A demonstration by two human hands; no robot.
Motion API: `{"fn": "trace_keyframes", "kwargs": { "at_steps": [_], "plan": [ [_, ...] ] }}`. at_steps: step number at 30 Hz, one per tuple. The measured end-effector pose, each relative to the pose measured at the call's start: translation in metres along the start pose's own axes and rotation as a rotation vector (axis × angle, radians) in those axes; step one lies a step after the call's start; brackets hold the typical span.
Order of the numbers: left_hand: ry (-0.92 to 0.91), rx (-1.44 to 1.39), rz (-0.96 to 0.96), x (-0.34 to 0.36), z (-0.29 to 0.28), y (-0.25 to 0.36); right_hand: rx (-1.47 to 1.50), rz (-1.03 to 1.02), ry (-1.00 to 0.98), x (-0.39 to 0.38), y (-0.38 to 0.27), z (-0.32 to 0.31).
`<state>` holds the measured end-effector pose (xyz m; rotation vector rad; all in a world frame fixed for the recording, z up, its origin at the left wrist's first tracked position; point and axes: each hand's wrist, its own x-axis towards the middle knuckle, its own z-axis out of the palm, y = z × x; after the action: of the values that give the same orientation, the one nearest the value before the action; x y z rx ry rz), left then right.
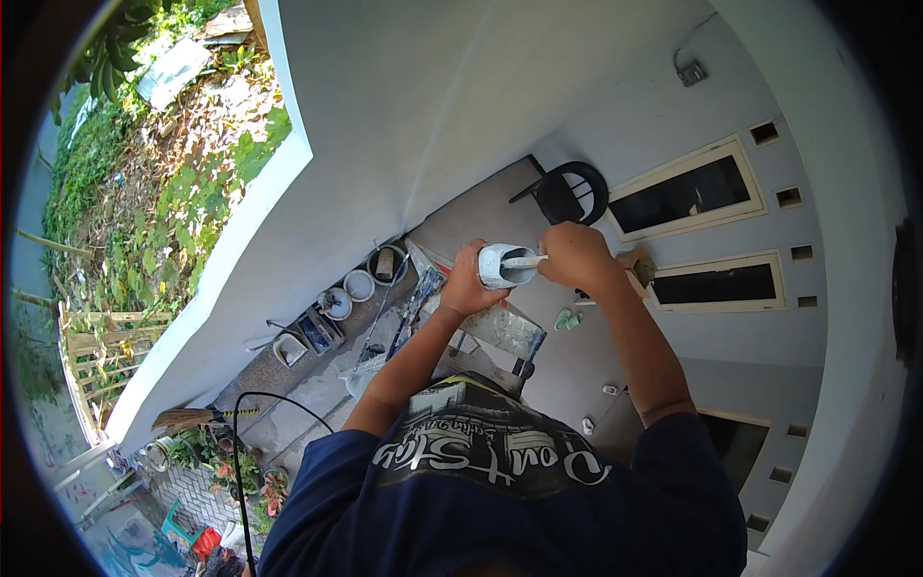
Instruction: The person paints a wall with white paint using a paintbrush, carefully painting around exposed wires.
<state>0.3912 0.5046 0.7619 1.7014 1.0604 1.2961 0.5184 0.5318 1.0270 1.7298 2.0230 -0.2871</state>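
My left hand point(464, 281) is wrapped round a small paint-smeared white container point(492, 275), tilted so that its mouth faces right. A paintbrush point(524, 262) reaches into that mouth, its pale handle pinched in my right hand point(579, 254). The bristles are hidden inside the container. Both hands are raised in front of my chest, close together, above a paint-spattered board point(510, 329).
Along the wall at left stand a bucket with a roller point(386, 264), white pails point(359, 285) and a paint tray point(288, 349). A black chair point(567, 195) is at the far wall. Green sandals point(567, 319) lie on the floor. A black cable point(240, 471) curves at lower left.
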Motion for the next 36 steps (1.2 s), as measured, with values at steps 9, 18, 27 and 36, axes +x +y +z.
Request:
{"fn": "trace_keyframes", "kwargs": {
  "at_steps": [9, 18, 27, 36],
  "plan": [
    [0.01, -0.001, 0.003, -0.001, 0.001, -0.003, 0.032, 0.018, 0.021, -0.011, 0.007, -0.005],
    [0.032, -0.002, 0.02, -0.001, 0.0, 0.0, 0.366, 0.101, 0.041, -0.045, 0.034, -0.021],
    [0.038, 0.004, -0.005, -0.001, -0.001, -0.001, 1.039, 0.188, -0.107, -0.054, 0.085, 0.055],
    [0.017, -0.018, -0.01, 0.0, -0.002, 0.001, 1.654, 0.053, -0.11, -0.06, 0.117, 0.135]
  ]
}}
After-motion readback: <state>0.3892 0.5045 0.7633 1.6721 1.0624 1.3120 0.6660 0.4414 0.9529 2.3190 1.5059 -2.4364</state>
